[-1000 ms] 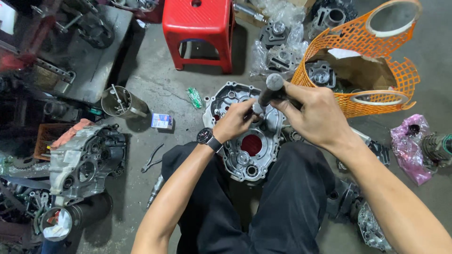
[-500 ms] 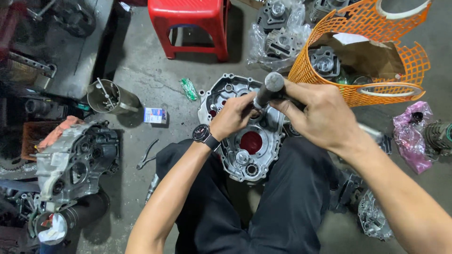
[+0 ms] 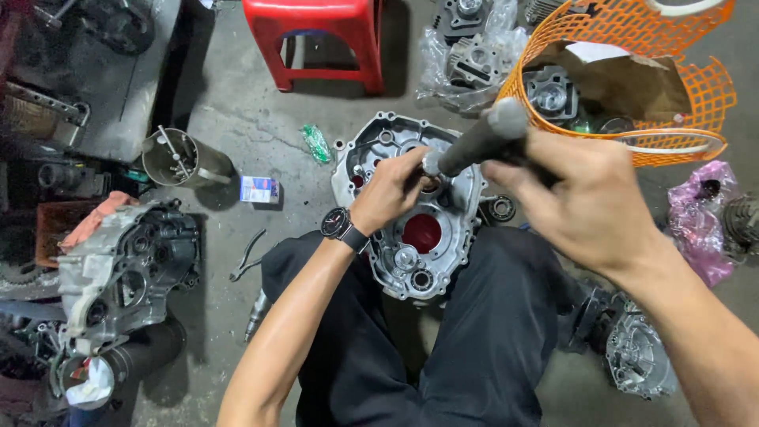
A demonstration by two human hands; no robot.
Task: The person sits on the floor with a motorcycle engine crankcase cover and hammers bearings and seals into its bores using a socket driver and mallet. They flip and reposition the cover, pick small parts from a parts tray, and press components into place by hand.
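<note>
Left hand [image 3: 393,190] fingers [image 3: 411,168] pinched narrow around the lower tip of a grey tool handle [image 3: 480,141], right where it meets the engine crankcase cover [image 3: 411,207]; what sits under the fingertips is hidden. Right hand [image 3: 589,202] curled shut around the upper part of the same handle, motion-blurred, thumb on top. Handle tilted, rubbery end up toward the orange basket. Black wristwatch [image 3: 338,224] on the left wrist. Crankcase cover is silver cast metal, lies open side up on the concrete floor [image 3: 237,119] between the person's knees, black trousers [image 3: 482,340] either side, red opening near its middle, bearing seats at the lower end. Outward: small bearing [image 3: 500,209] just beside the cover's right edge. Orange mesh basket [image 3: 632,63] upper right with cardboard and a cylinder part inside. Red plastic stool [image 3: 320,35] top centre. Metal can [image 3: 178,158] with tools left, small blue-white box [image 3: 258,190] near it. Another engine case [image 3: 118,269] far left. Pink plastic bag [image 3: 700,213] right edge.
</note>
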